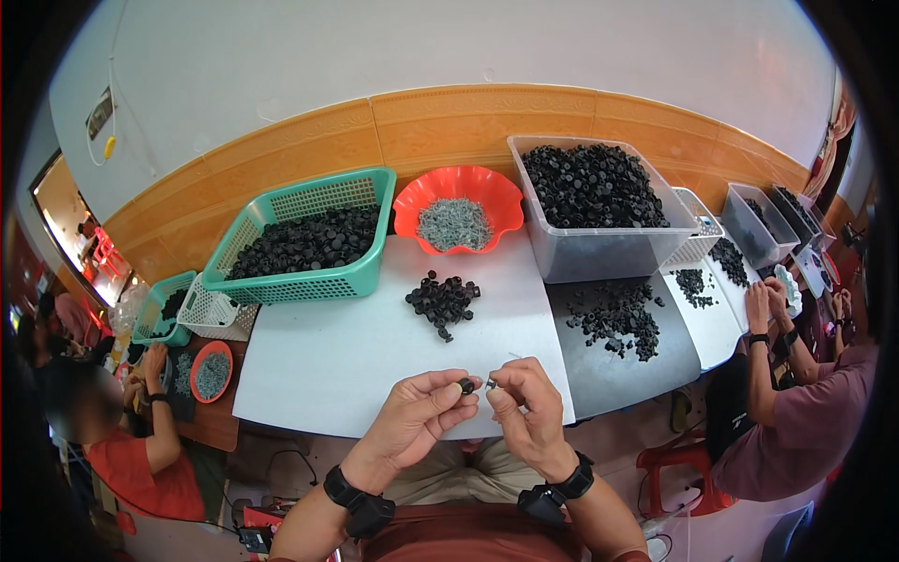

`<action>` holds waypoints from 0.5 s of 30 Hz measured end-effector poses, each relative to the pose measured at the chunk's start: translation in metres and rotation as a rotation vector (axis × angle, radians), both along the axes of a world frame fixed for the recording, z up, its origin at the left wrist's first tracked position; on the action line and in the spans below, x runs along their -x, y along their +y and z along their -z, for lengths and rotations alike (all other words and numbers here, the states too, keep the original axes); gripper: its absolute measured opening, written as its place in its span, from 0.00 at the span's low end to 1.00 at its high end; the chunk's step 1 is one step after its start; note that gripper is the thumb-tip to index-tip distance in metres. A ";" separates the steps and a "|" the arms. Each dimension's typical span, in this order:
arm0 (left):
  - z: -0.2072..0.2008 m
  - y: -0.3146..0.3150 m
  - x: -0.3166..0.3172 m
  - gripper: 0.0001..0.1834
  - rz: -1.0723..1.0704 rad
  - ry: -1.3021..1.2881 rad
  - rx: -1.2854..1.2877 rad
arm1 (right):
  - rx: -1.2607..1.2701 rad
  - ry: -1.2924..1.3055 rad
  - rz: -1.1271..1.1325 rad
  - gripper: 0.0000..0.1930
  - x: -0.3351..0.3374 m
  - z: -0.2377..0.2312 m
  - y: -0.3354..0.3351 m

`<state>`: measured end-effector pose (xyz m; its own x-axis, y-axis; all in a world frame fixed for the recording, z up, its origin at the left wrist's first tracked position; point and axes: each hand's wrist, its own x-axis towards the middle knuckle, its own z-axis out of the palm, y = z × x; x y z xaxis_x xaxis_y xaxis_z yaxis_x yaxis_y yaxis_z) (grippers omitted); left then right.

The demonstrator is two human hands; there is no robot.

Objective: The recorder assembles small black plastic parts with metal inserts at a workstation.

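My left hand (419, 412) pinches a small round black plastic part (466, 385) between thumb and fingertips. Just beside it, my right hand (528, 412) is closed on a small silvery metal piece (491, 383), too small to make out fully. The fingertips of both hands almost meet above the front edge of the white board (318, 365). Beyond them lies a loose heap of black plastic parts (444, 304). Farther back stands a red wavy-rimmed bowl (409, 200) holding many thin grey metal pieces (454, 225).
A green basket (361, 280) of black caps stands back left. At back right is a clear plastic bin (599, 256) of black parts, with more scattered on a dark board (623, 384). Co-workers sit on both sides: a red shirt (150, 478) left, a purple shirt (796, 421) right.
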<state>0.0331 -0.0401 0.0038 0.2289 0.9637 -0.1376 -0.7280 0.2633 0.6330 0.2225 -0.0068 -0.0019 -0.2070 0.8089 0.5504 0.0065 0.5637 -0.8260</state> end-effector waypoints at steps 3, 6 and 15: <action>0.002 0.000 0.000 0.13 0.011 -0.022 0.006 | -0.018 -0.036 0.004 0.10 -0.003 -0.006 -0.002; 0.002 -0.001 -0.003 0.13 -0.017 -0.036 0.029 | -0.125 -0.100 0.021 0.11 -0.004 -0.012 -0.003; 0.005 -0.001 -0.005 0.13 -0.030 -0.018 0.034 | -0.202 -0.259 0.062 0.15 -0.001 -0.011 -0.004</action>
<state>0.0379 -0.0416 -0.0011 0.2031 0.9649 -0.1662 -0.7471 0.2624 0.6108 0.2237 -0.0112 0.0087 -0.3154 0.7041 0.6363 0.2411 0.7079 -0.6638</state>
